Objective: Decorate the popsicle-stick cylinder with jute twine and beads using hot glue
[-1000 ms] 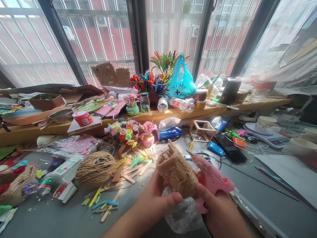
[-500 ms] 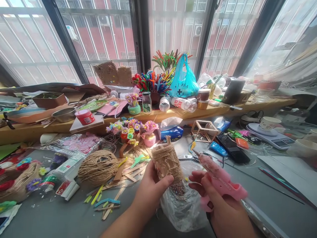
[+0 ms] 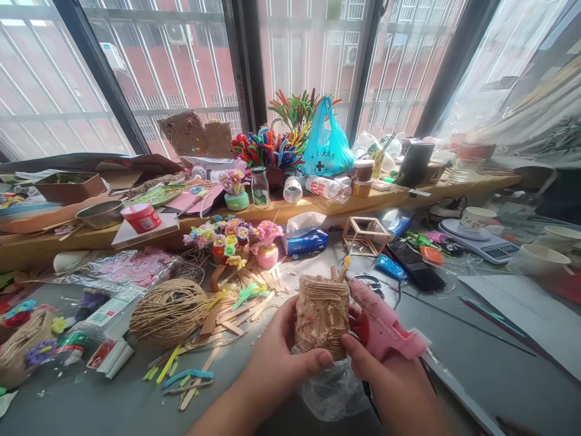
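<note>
My left hand (image 3: 290, 339) is wrapped round the left side of a small twine-wrapped container (image 3: 321, 318). Rows of jute twine run round its top and bottom, with bare brown strips and dried glue between them. My right hand (image 3: 381, 369) holds a pink hot glue gun (image 3: 385, 324), and its thumb presses on the container's lower right edge. The glue gun's nozzle tip is hidden behind the container's upper right corner. Under both hands lies a crumpled clear plastic bag (image 3: 333, 390).
A ball of jute twine (image 3: 167, 312) and scattered wooden craft sticks (image 3: 240, 318) lie to the left. Behind are pipe-cleaner flower pots (image 3: 267, 245), a blue tissue pack (image 3: 306, 242) and a wooden stick frame (image 3: 365, 235). A phone (image 3: 415, 266) and a kitchen scale (image 3: 492, 248) are at the right.
The container has been turned more upright, showing another side. My right hand has come left with the glue gun, and its thumb now touches the container. The view has shifted slightly right.
</note>
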Demonstrator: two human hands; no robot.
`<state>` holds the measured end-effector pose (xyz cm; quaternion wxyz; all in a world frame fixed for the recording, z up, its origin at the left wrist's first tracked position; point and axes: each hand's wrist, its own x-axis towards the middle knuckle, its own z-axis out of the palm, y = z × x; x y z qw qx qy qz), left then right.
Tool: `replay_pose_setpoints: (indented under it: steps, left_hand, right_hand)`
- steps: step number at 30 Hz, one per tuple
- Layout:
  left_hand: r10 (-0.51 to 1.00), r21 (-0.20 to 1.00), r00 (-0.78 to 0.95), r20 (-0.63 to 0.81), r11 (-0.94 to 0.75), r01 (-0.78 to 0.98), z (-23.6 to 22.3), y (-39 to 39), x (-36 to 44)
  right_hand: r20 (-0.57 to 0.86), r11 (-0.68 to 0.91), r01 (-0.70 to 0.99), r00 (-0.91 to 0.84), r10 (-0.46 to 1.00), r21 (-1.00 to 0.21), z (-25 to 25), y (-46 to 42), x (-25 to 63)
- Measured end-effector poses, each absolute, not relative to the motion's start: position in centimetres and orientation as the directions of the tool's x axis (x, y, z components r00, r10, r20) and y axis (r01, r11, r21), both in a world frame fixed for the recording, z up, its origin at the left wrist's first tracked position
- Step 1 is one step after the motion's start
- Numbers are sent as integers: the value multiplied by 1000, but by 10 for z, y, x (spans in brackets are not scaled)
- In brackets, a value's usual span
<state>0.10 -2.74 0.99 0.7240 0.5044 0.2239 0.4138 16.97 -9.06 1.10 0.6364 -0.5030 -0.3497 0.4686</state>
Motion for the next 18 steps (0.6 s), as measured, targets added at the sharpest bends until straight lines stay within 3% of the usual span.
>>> replay_pose_setpoints:
  steps: [6, 12, 18]
  left_hand:
    - [814, 909, 569, 115, 146, -391, 10, -28, -1]
    - [879, 901, 467, 98, 121, -416, 2, -23, -1]
    - [850, 872, 514, 119, 158, -464, 6, -25, -1]
  right_hand:
    - [-45, 87, -344, 357, 933, -935, 8, -85, 171]
    - [-59, 74, -350, 354, 933, -934, 3, -87, 175]
    - [-65, 83, -386, 356, 932, -919, 1, -85, 174]
